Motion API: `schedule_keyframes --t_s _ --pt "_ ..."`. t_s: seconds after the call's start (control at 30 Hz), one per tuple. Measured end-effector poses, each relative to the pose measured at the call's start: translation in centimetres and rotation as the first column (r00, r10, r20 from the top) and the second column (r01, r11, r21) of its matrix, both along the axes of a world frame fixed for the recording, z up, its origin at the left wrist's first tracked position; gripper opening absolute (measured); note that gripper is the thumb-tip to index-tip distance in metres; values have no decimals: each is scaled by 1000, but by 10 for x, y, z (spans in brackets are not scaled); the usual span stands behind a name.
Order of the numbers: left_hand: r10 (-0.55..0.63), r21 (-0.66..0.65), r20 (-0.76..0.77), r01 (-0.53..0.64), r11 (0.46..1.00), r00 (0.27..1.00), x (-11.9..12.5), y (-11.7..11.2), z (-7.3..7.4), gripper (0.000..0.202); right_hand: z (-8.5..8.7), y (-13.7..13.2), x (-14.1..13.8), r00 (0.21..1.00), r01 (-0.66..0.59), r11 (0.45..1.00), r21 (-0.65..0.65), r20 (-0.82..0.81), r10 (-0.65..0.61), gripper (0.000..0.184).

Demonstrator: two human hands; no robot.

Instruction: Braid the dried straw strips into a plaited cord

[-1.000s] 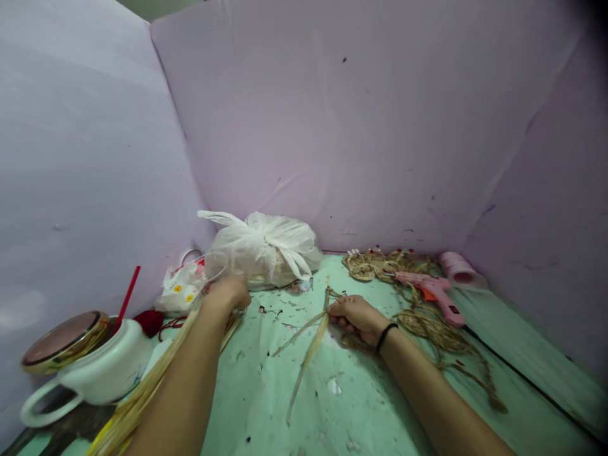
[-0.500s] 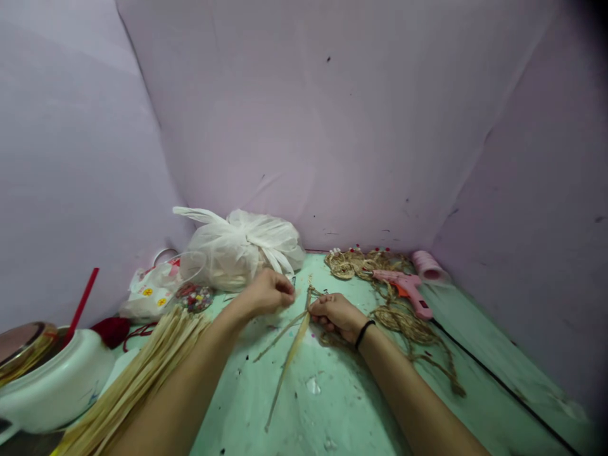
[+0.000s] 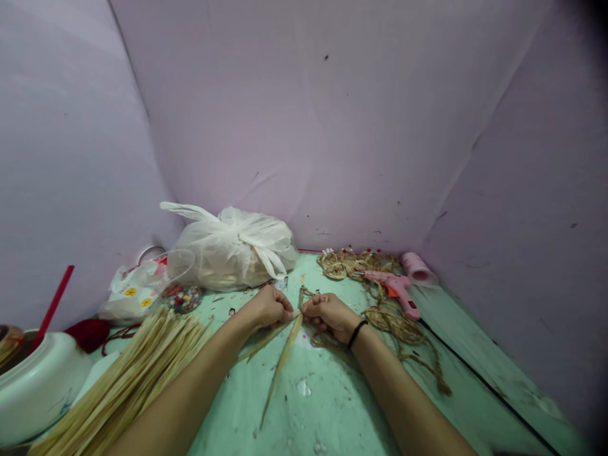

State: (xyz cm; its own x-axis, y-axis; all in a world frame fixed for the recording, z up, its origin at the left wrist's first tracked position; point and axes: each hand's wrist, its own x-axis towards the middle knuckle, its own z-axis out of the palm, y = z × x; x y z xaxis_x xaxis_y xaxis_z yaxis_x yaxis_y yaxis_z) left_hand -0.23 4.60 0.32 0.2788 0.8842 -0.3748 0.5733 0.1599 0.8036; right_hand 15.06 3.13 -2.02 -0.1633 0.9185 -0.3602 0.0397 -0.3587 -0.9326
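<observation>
My left hand (image 3: 272, 307) is closed in a pinch on a dry straw-coloured fibre strip (image 3: 254, 349), whose loose end trails toward the lower left. Close beside it, my right hand (image 3: 330, 315) pinches the fibre braid (image 3: 301, 296) where the strands meet. The braid's thin top runs up to a small fastening point on the green table. From between the two hands a second long strip (image 3: 280, 373) hangs down toward me over the tabletop. A black band circles my right wrist.
Left: a bundle of dry fibre strips (image 3: 128, 373), a white pot (image 3: 42, 386), a dish of beads (image 3: 183, 296) and a tied white plastic bag (image 3: 232, 250). Right: coiled braided cord (image 3: 392, 322), a pink glue gun (image 3: 392, 288) with a black cable, and a pink spool (image 3: 418, 269). Walls surround the table.
My left hand has come down and right to the braid and now pinches a strip there. My right hand keeps its hold. The view has shifted slightly to the right.
</observation>
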Motion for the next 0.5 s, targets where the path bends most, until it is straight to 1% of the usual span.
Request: schedule_keyframes --t_s 0.1,0.17,0.23,0.3,0.37,0.43,0.5 --pt "-21 12 14 21 1000 1000 1 -1 -1 4 0 0 0 1000 -2 1000 2 0 2 6" --pt "-45 47 28 43 998 999 2 -2 -2 9 1 0 0 1000 2 1000 0 3 -2 5" --pt "-35 77 32 32 997 999 3 -1 -3 11 1 0 0 1000 4 1000 -2 3 -4 4" --pt "4 70 8 -4 998 1000 5 0 -3 9 1 0 -1 1000 5 1000 6 12 -5 4" --pt "41 11 -56 -40 999 998 8 1 -1 11 0 0 -2 999 5 1000 28 37 -6 6" --pt "69 -82 -119 -79 993 991 11 2 2 16 -1 0 -3 998 4 999 48 66 -7 7" --pt "79 -179 -119 -99 979 990 15 3 3 21 -1 0 -4 996 2 998 58 85 -7 8"
